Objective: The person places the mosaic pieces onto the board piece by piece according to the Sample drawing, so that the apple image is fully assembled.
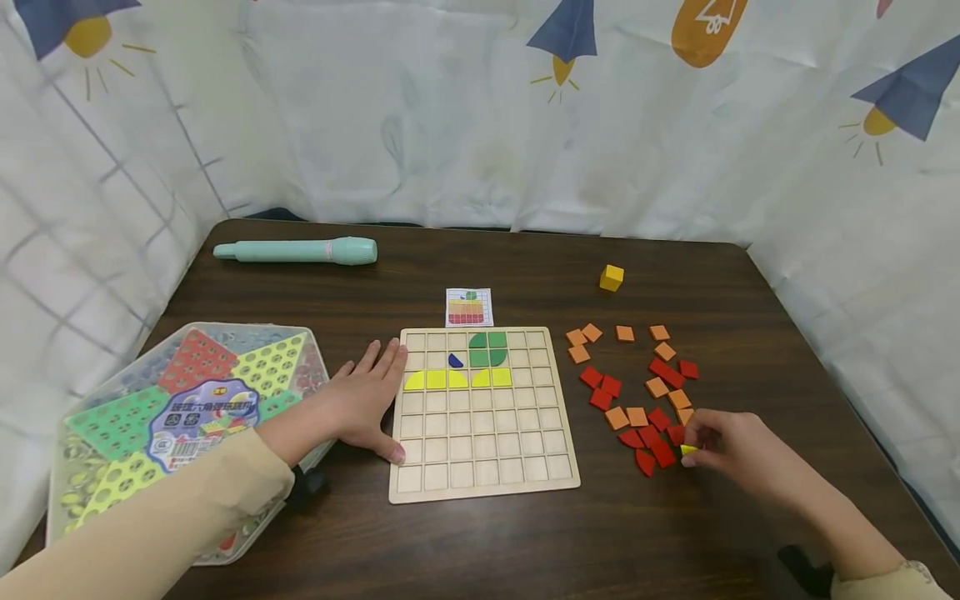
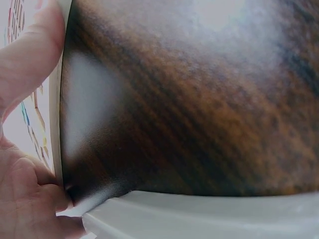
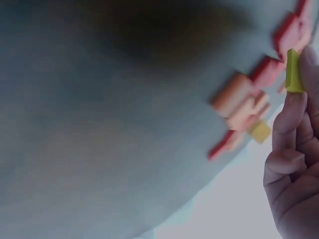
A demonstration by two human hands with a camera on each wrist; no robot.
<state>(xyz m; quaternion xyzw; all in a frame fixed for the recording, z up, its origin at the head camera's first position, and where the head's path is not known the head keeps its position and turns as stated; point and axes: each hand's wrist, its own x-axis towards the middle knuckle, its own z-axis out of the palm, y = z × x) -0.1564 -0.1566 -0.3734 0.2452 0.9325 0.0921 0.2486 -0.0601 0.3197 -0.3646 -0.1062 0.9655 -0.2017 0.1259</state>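
Head view: right grip [image 1: 729, 443] pinches one yellow piece [image 1: 687, 450]

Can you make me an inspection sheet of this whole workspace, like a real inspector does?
Surface: dark, wood-grained table.
Job's things: gridded board with green pieces, yellow pieces and a blue piece; picture card beyond it; loose orange pieces and red pieces to its right.
Clutter: plastic box on the left; mint-green, stick-shaped item and yellow cube farther back.
Hands: left hand rests at the board's left edge, fingers spread; right hand pinches a small yellow piece.
Cables: nothing seen.
Surroundings: white patterned cloth behind the table and at both sides.
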